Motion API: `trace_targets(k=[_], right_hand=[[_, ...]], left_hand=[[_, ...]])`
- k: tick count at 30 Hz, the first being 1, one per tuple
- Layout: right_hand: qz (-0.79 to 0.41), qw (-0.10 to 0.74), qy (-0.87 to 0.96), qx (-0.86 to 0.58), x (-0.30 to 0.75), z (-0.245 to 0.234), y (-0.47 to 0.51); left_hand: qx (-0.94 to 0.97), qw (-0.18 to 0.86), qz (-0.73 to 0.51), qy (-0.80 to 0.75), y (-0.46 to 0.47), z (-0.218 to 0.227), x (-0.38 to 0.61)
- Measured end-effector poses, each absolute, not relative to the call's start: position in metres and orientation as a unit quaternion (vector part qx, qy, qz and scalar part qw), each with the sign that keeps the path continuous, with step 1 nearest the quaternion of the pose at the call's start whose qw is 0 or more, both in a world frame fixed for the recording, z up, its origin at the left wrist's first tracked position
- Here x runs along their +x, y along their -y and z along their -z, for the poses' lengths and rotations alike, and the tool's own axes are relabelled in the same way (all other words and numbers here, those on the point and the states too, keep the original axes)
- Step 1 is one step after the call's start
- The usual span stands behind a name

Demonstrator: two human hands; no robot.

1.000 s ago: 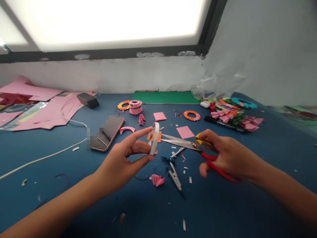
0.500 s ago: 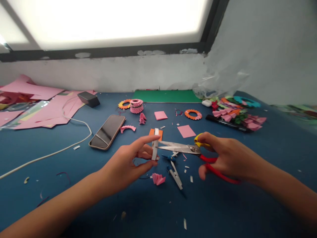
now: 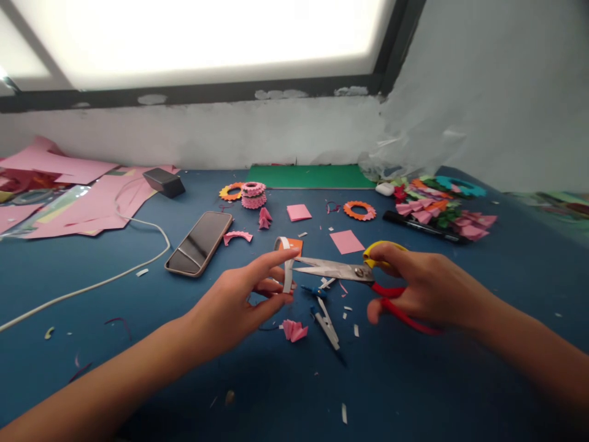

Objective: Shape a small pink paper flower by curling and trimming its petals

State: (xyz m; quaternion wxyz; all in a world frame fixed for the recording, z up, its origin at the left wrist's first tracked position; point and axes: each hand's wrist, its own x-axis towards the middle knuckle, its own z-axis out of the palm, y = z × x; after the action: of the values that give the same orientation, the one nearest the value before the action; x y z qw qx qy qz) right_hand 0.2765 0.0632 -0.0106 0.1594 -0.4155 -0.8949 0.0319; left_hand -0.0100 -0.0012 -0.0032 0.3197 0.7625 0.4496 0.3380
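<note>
My left hand (image 3: 239, 301) pinches a curled white paper strip (image 3: 287, 265) between thumb and fingers, just above the blue table (image 3: 92, 319). My right hand (image 3: 423, 288) grips scissors (image 3: 350, 273) with red and yellow handles. Their steel blades point left and their tips reach the strip. A small orange paper piece (image 3: 296, 245) lies right behind the strip. Below the hands lie a compass (image 3: 324, 316) and a folded pink paper fan (image 3: 293, 331).
A phone (image 3: 199, 243) and a white cable (image 3: 92, 285) lie to the left, pink sheets (image 3: 83, 205) beyond. Orange and pink paper rings (image 3: 252, 195), pink squares (image 3: 346, 241), a green sheet (image 3: 313, 176) and a heap of coloured folded pieces (image 3: 437, 209) with a black marker (image 3: 421, 227) sit behind. Scraps dot the table.
The strip has been lowered and brought against the scissor tips. The scissor blades have moved left to meet it. Both hands stayed in nearly the same place.
</note>
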Motion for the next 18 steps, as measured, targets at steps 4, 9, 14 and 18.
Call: trace_targets(k=[4,9,14,18], right_hand=[[-0.022,0.168,0.898,-0.406,0.2747,0.0142,-0.0624],[-0.025,0.160,0.894,-0.418,0.2716,0.0139,-0.0594],[-0.018,0.156,0.891,-0.426,0.2708,0.0130,-0.0576],[-0.009,0.163,0.890,-0.425,0.2710,0.0144,-0.0573]], left_hand=[[0.769,0.308,-0.329,-0.453,0.0005,0.0051,-0.0104],[0.784,0.282,-0.319,-0.452,0.0004,0.0055,-0.0100],[0.785,0.290,-0.315,-0.448,-0.0004,0.0032,-0.0083],[0.786,0.284,-0.318,-0.448,-0.0005,0.0026,-0.0080]])
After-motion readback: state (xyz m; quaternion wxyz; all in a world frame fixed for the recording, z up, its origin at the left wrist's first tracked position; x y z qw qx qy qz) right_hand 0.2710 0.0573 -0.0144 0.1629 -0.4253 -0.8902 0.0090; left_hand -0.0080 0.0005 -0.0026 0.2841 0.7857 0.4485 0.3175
